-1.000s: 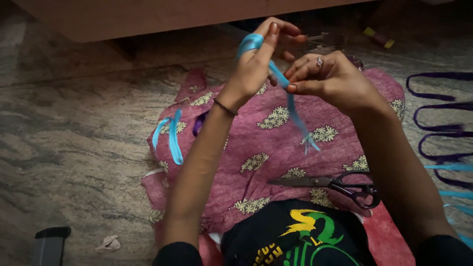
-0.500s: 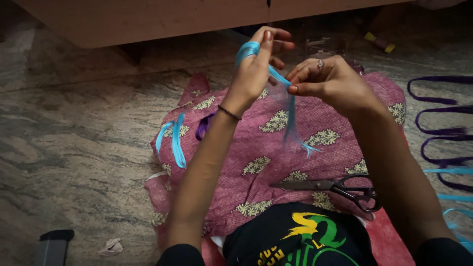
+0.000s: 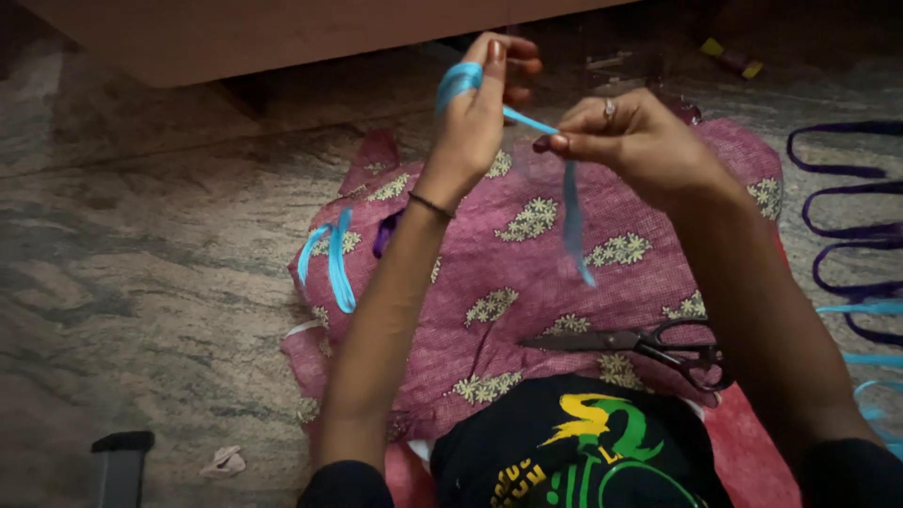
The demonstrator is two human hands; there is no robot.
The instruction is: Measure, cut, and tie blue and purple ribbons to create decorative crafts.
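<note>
A: Ribbon (image 3: 571, 202), light blue, is what both hands work on, but start with the big things. What lies under it all?

B: A mottled stone floor (image 3: 141, 245) fills the left side, with a wooden furniture edge (image 3: 235, 33) along the top. Over the person's lap is a magenta cloth (image 3: 527, 273) printed with pale flower sprigs, and below it a black shirt (image 3: 564, 452) with a green and yellow print.

A: And the hands?

B: The left hand (image 3: 475, 118) is raised above the cloth, its fingers (image 3: 513, 66) curled with the ribbon wound around them in a band. From that band a taut stretch runs across to the right hand (image 3: 630, 146), which wears a ring and pinches the ribbon between thumb and forefinger. Below the pinch the loose tail hangs down in front of the cloth; it is blurred, so I cannot tell whether its end touches the fabric.

A: Anything smaller lying about?

B: Black-handled scissors (image 3: 649, 346) lie shut on the cloth just beside the right forearm. A second blue ribbon piece (image 3: 334, 259) rests on the cloth's left edge, with a purple scrap (image 3: 384, 235) near it. Purple ribbon loops (image 3: 847, 235) lie on the floor at the right, well apart from the hands.
</note>
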